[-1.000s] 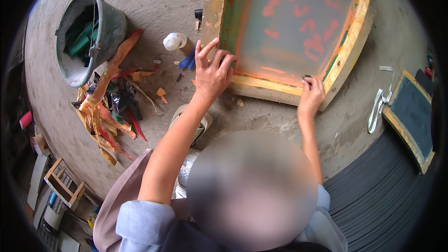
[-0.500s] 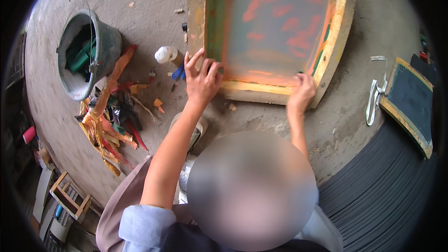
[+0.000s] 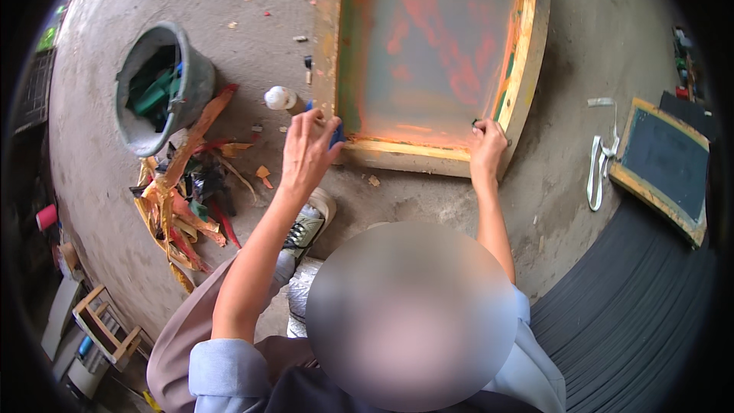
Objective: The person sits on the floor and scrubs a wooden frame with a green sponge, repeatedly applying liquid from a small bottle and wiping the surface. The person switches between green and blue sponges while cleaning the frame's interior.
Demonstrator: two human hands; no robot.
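A wooden screen-printing frame lies in front of me, its pale mesh smeared with orange. My left hand is at the frame's near left corner with its fingers apart, holding nothing. Beside its fingertips a blue thing shows in part. At the near right corner, my right hand is closed, with a small dark bit at its fingertips; what it is cannot be made out. A white-capped bottle stands just left of the frame.
A grey bucket with green stuff inside sits at left, beside a heap of torn, coloured strips. At right are a smaller dark-meshed frame, a white strap and ridged black sheeting. A small wooden rack is at lower left.
My left hand has shifted left and nearer, off the frame's inner edge to its corner. My right hand stays closed at the near right corner. The orange smears on the mesh look different.
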